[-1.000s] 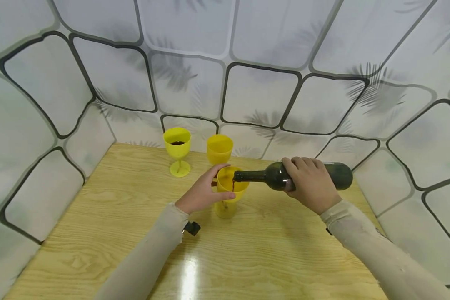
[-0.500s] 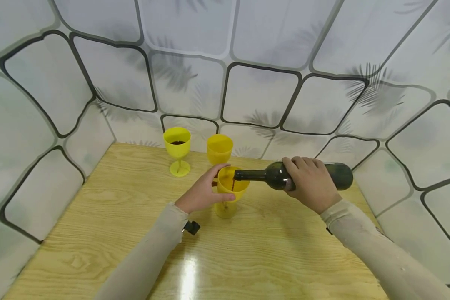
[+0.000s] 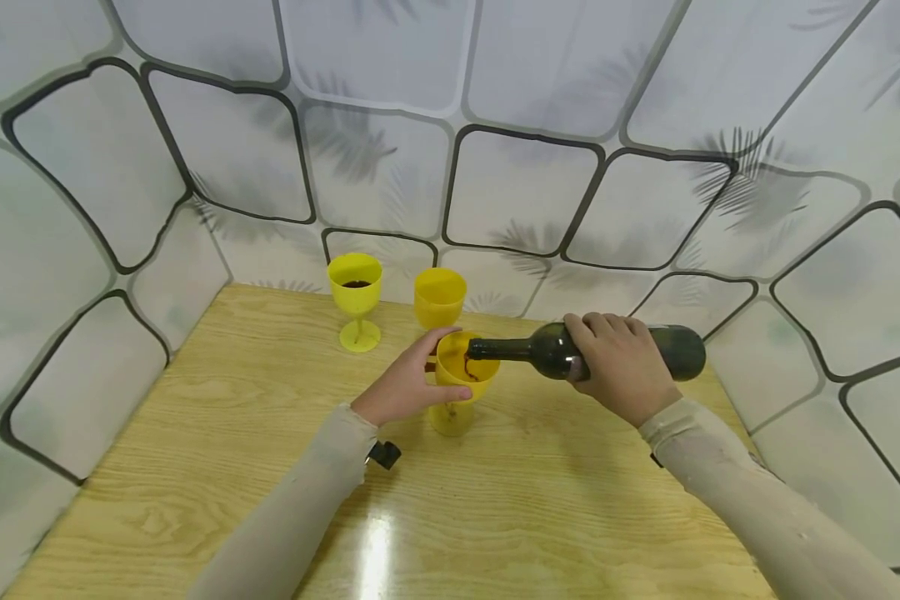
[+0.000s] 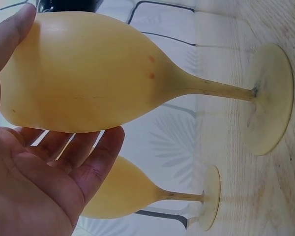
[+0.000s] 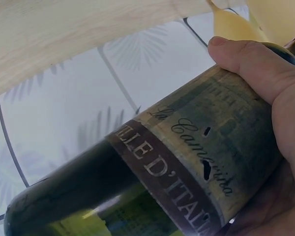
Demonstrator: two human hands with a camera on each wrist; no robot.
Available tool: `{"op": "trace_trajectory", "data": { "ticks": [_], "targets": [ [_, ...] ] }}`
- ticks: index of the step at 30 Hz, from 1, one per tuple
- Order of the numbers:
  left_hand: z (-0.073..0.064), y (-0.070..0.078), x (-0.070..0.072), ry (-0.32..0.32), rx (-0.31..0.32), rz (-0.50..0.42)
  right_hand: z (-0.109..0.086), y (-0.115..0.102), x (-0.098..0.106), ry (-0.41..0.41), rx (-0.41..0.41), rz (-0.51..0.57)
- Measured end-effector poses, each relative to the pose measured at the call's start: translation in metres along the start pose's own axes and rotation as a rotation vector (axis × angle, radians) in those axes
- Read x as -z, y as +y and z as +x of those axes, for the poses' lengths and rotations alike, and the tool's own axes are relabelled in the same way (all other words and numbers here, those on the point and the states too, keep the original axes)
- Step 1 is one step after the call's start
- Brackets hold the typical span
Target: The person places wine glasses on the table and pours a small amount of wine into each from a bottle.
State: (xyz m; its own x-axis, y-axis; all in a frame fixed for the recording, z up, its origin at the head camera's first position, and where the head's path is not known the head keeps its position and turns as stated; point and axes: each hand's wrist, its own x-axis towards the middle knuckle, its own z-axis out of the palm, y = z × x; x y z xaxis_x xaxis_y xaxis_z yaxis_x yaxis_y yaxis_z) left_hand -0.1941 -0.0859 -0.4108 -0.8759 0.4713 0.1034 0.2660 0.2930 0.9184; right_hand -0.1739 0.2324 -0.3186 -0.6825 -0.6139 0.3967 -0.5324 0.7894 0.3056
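Observation:
My left hand (image 3: 405, 385) steadies an orange-yellow goblet (image 4: 88, 73), thumb on one side of the bowl and fingers on the other. Its foot stands on the wooden table (image 3: 225, 467). From the right, my right hand (image 3: 621, 367) grips a dark green wine bottle (image 5: 196, 152) around its labelled body. The bottle lies nearly level, its mouth over the goblet's rim. A thin dark red stream (image 3: 468, 365) falls from the mouth into the bowl. How full that goblet is cannot be made out.
Behind the held goblet stands another orange-yellow goblet (image 3: 440, 300), its lower part hidden in the head view. To its left, a brighter yellow goblet (image 3: 356, 292) contains dark liquid. A wall covering (image 3: 525, 192) with stone and leaf patterns encloses the table's back and sides.
Hands, bottle and goblets keep nearly the same places. The red stream runs throughout and now looks more wavy than before.

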Motion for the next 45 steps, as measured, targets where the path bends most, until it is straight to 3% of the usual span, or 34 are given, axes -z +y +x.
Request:
{"op": "trace_trajectory", "data": {
  "ticks": [22, 34, 45],
  "targets": [
    [-0.0009, 0.0010, 0.0003, 0.003, 0.011, 0.004, 0.0019, -0.0049, 0.0042, -0.010, -0.002, -0.015],
    [-0.0015, 0.0027, -0.0001, -0.007, 0.013, 0.002, 0.0001, -0.0067, 0.0041, -0.071, -0.038, -0.006],
    [-0.0023, 0.0020, 0.0006, -0.007, 0.015, -0.005, 0.0004, -0.0065, 0.0046, -0.055, -0.019, -0.022]
  ]
}}
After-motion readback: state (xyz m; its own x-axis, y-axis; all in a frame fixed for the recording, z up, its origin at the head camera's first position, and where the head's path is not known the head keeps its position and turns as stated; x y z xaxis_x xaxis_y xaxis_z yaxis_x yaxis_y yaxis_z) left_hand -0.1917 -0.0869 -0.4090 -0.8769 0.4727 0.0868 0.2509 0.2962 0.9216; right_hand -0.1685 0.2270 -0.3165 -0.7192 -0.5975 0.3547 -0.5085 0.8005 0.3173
